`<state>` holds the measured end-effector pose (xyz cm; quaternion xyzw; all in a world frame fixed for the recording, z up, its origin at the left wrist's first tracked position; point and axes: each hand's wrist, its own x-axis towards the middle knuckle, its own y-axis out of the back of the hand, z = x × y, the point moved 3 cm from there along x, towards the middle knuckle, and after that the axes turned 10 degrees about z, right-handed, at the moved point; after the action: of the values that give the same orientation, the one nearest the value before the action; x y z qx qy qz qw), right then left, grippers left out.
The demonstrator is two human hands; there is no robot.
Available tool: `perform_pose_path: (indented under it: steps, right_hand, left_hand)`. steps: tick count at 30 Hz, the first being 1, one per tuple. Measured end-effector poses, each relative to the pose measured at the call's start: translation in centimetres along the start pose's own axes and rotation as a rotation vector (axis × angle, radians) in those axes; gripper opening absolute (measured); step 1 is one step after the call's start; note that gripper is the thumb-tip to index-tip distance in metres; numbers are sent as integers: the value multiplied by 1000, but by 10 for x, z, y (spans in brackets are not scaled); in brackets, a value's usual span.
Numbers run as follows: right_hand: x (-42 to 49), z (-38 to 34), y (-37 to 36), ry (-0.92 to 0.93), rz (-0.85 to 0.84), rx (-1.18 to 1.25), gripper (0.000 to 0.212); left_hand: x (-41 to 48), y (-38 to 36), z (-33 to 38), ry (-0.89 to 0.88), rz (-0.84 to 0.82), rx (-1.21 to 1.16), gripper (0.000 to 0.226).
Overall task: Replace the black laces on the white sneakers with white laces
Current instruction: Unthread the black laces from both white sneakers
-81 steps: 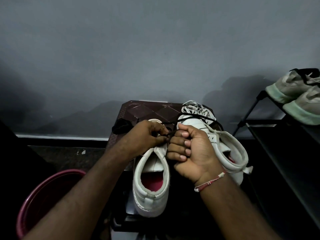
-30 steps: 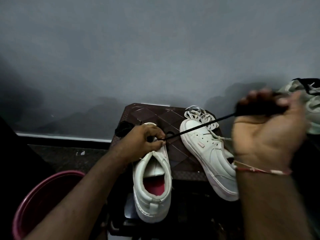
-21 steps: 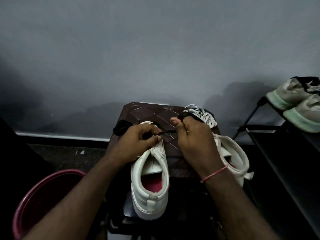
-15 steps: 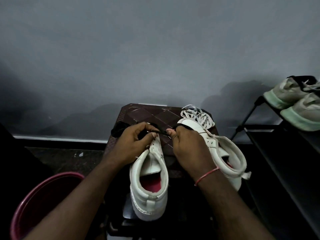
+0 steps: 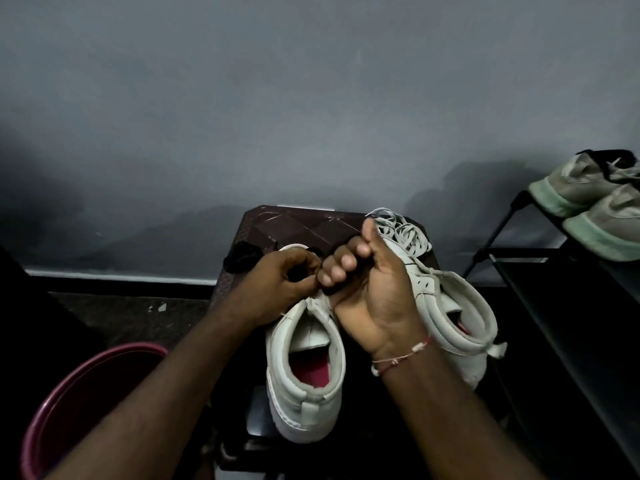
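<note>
Seen from a head-worn camera, two bare hands are meeting over the front of a white high-top sneaker that is sitting on a dark brown patterned stool. The left hand is curling over the eyelet area, its fingertips pinched together on something dark; whether that is the black lace cannot be told. The right hand, wearing a red thread bracelet at the wrist, is closing into a loose fist with the thumb raised, touching the left hand's fingertips; what it grips is hidden. A second white sneaker is lying just beside the first, to the right, partly behind the right hand. A loose bundle of white laces is resting at that shoe's toe. A black lace bundle is lying at the stool's left edge. Two pale green-soled shoes are sitting on a black rack at far right, and one maroon bucket is standing at lower left.
</note>
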<state>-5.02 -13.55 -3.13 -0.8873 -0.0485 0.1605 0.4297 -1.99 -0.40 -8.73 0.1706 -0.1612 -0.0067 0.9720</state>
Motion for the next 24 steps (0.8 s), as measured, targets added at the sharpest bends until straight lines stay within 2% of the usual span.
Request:
perform_pose_path:
  steps: [2, 5, 8, 10, 12, 15, 18, 20, 21, 24]
  right_hand:
    - [-1, -5, -10, 215, 39, 50, 42]
    - [-5, -22, -12, 622, 82, -146, 40]
    - [-8, -24, -6, 1185, 140, -745, 40]
    - [-3, -18, -2, 1371, 148, -1179, 51]
    - [5, -17, -2, 1271, 208, -1499, 45]
    - [10, -14, 4, 822, 265, -1868, 36]
    - [3, -1, 12, 583, 231, -2098, 43]
    - [4, -1, 12, 490, 243, -2079, 45]
    - [7, -2, 13, 411, 229, -1995, 44]
    - [8, -4, 20, 56, 160, -1410, 41]
  left_hand:
    - [2, 2, 0, 18, -30, 28, 3]
    - [2, 2, -1, 17, -53, 20, 5]
    - [1, 2, -1, 0, -77, 10, 5]
    - [0, 2, 1, -20, -77, 15, 6]
    - [-2, 3, 4, -51, -40, 35, 5]
    - [-3, 4, 9, -93, -13, 82, 3]
    - [-3, 3, 9, -137, -22, 113, 7]
    - [-3, 2, 10, -157, -32, 123, 12]
    - [-3, 3, 10, -150, -41, 112, 13]
    - [-1, 4, 8, -136, -76, 85, 14]
